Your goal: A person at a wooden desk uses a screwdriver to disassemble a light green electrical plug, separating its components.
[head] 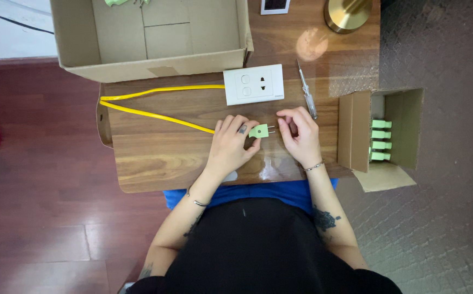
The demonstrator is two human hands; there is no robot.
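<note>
Cardboard box (155, 57), large and open, fills the upper left of the frame at the far edge of the wooden table (155, 158). Below it a yellow cable (155, 114) doubles back at the table's left edge: one run goes to the white wall socket plate (254, 84) in the upper middle, the other slants down to the centre. There the left hand (230, 146) lies curled on the table, its fingertips pinching a small green plug (259, 130) whose two metal prongs point right. Just right of the prongs, the right hand (300, 136) rests loosely closed with fingers bent inward; whether it holds anything I cannot tell. A screwdriver (306, 91) lies above it. At the right edge, a small open carton (356, 130) holds more green plugs (380, 140).
</note>
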